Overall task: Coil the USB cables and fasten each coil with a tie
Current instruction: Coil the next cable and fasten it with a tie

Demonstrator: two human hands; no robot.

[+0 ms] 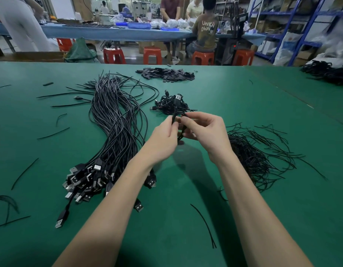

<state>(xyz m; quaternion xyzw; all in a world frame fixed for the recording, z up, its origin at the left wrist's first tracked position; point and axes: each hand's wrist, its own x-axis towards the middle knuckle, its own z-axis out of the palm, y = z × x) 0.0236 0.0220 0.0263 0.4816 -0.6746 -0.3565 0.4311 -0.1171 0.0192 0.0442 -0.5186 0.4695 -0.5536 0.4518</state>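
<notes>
Above the middle of the green table I hold a small black coiled USB cable (176, 117), its USB plug (178, 98) sticking up. My left hand (163, 137) pinches the coil from the left. My right hand (205, 132) grips it from the right, fingers closed around the loops. A thin tie at the coil cannot be made out. A long bundle of loose USB cables (116, 128) lies to the left, plugs toward me. Behind my hands sits a small heap of coiled cables (166, 106). A pile of black wire ties (253, 157) lies to the right.
A heap of flat black pieces (166, 74) lies at the far side of the green table (224, 93). Stray ties are scattered at left and near my right forearm (203, 224). More cables (328, 72) are at the far right. People, red stools and shelves stand beyond.
</notes>
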